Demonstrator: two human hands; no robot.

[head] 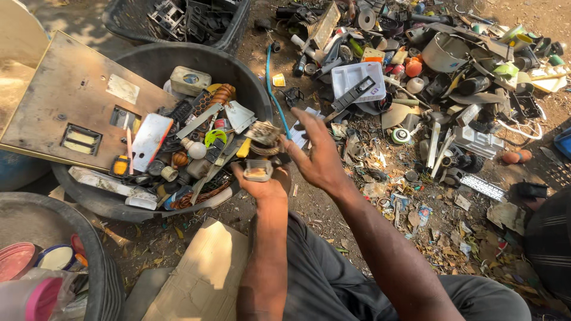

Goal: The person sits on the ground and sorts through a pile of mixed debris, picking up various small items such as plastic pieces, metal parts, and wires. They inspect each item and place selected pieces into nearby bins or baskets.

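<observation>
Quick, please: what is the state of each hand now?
Left hand: closed on a small clear box.
Right hand: open, fingers spread, holding nothing.

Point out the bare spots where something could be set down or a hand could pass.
Bare dirt lies between the black tub and the scrap pile, along the blue cable. The flattened cardboard under the left hand is also free. The tub is crammed, and the ground beyond the right hand is littered throughout.

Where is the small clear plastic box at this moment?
In the head view, the small clear plastic box sits in the left hand, just left of centre, at the near rim of the big black tub.
</observation>
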